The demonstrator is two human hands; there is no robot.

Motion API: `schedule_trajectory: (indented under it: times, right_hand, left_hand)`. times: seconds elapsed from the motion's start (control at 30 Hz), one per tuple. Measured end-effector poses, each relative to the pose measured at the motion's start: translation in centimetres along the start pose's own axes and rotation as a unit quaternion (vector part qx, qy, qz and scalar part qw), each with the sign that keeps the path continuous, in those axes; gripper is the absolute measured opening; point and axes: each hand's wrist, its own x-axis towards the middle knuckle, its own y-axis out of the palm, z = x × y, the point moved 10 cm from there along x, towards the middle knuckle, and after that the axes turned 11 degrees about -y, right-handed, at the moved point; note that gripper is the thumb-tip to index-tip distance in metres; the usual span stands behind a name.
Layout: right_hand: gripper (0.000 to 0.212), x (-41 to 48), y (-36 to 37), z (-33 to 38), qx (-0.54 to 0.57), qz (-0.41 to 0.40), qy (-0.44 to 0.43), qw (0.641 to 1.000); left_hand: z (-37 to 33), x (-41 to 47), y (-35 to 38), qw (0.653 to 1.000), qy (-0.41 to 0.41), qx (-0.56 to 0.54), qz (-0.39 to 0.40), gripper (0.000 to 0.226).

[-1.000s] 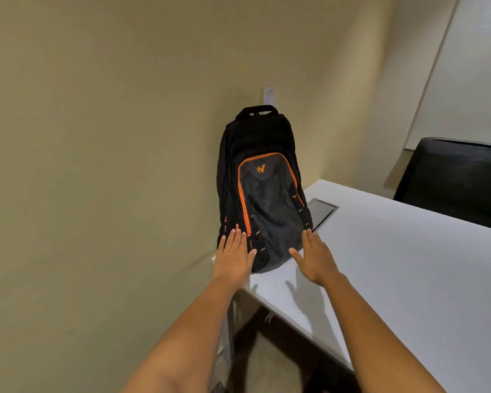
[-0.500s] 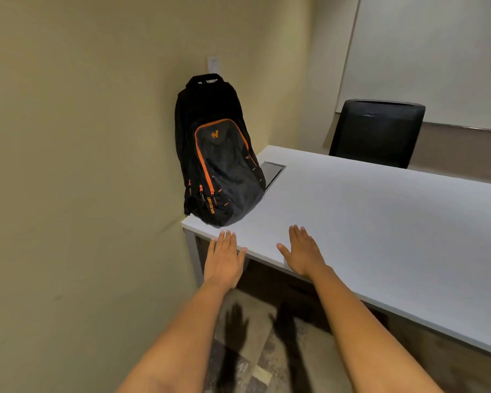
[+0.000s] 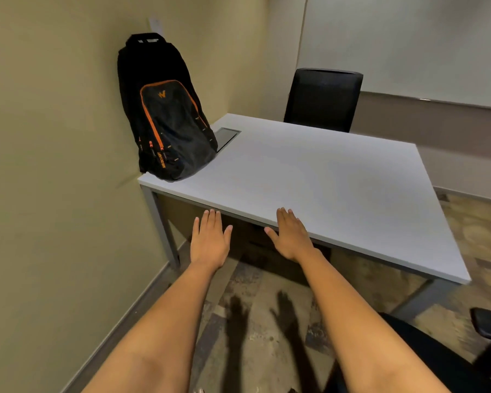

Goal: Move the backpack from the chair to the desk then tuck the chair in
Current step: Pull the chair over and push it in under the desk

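At the tabletop (image 3: 323,177) corner: backpack (image 3: 165,114) upright, leaning on the wall.
Left hand (image 3: 210,239): flat open, empty.
Right hand (image 3: 291,236): flat open, empty.
Chair (image 3: 437,361): at lower right, untucked.
Risk: backpack sits near the edge; a bump from the chair could topple it.

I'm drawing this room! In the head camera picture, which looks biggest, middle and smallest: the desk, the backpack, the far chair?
1. desk
2. backpack
3. far chair, though being farther away shrinks it.
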Motion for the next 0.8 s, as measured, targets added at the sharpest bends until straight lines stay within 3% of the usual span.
schedule_trajectory:
  times: [0.5,0.8]
  right_hand:
    - [0.071,-10.2,-1.0,-3.8,-0.013,0.015,-0.023,1.0]
    - [0.07,-16.3,0.1,0.6,-0.006,0.014,-0.12,0.993]
  left_hand:
    - [-2.0,-10.6,-2.2,0.998,-0.049,0.018,-0.026,0.058]
    - [-0.5,-20.7,-4.5,0.989,-0.135,0.025,-0.062,0.058]
